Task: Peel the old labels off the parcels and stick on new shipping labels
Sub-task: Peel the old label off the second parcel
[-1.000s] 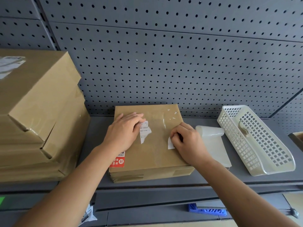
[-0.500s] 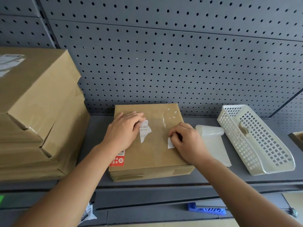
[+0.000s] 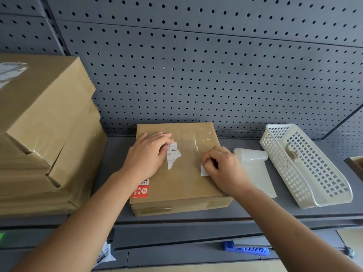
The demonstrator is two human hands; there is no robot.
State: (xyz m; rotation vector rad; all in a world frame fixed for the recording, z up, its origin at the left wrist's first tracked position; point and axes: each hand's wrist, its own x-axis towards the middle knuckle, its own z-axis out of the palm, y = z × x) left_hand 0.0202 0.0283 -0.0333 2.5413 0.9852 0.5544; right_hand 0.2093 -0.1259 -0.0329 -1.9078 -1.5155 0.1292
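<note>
Your right hand (image 3: 224,169) is curled, its fingertips pinching a small white scrap (image 3: 203,171) of old label on the parcel (image 3: 182,185); your left hand (image 3: 147,156) lies flat, fingers straight, pressing the parcel's top; the bigger torn label (image 3: 172,155) sits between your hands, touching your left fingertips, long side running away from you; the parcel rests on the shelf (image 3: 255,211).

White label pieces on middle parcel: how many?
2, plus tiny flecks: a torn piece beside the left hand, a scrap pinched by the right hand. Hands may hide more.
</note>
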